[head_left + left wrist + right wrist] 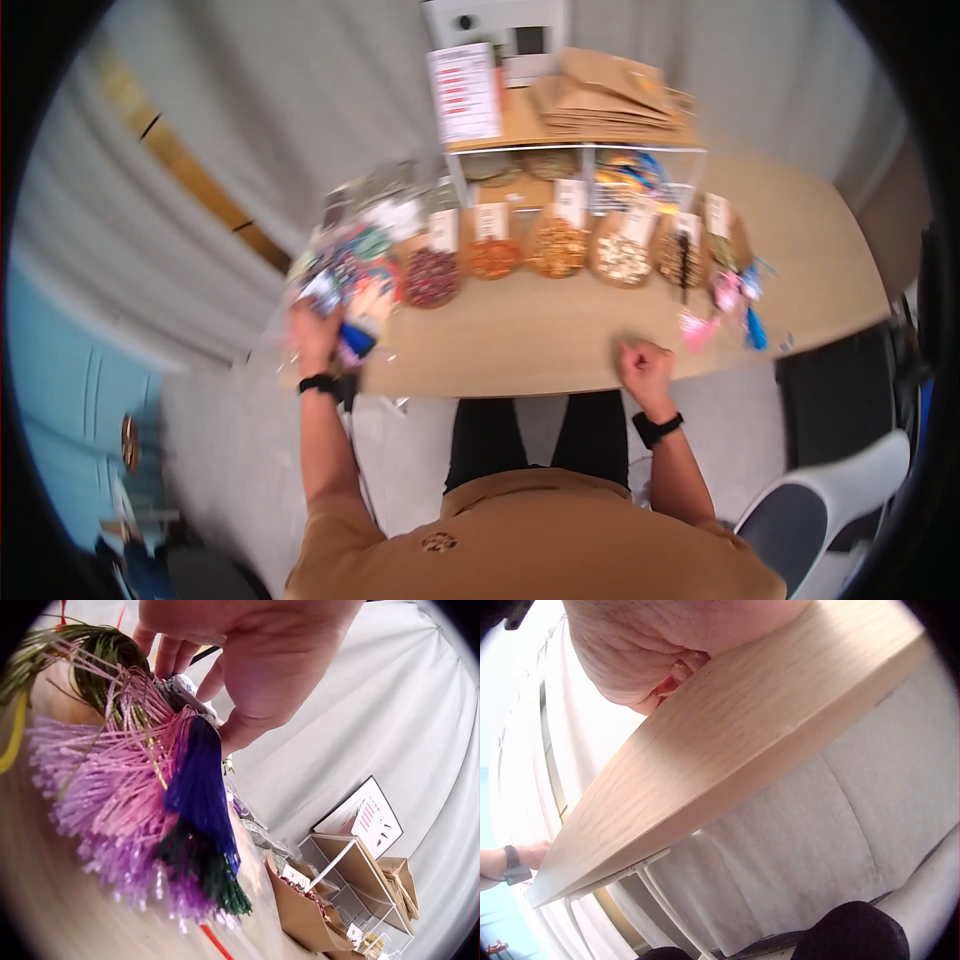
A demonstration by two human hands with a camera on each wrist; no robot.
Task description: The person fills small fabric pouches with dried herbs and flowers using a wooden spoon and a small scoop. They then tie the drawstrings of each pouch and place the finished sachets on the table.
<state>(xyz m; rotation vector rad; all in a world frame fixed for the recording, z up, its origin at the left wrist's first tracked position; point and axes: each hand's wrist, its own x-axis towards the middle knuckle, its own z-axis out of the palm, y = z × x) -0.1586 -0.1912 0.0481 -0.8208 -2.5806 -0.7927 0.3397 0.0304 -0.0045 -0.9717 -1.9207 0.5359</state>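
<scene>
My left hand [316, 332] is at the left end of the table, over a pile of clear plastic packets [365, 255]. In the left wrist view its fingers and thumb grip the top of a bunch of tassels [112, 780], pink and purple. A dark blue tassel [201, 784] and a dark green tassel [214, 881] hang beside them. Olive-coloured cords [112, 660] loop near the fingertips. My right hand [648, 372] rests at the table's front edge, fingers loosely curled, with nothing seen in it.
Along the table stand several brown pouches with dried bits, among them dark red pieces [433, 278], orange pieces [494, 258] and pale pieces [622, 260]. Behind is a shelf [520, 128] with brown paper bags [610, 92]. Pink tassels [698, 328] lie right. A chair [830, 510] stands beside me.
</scene>
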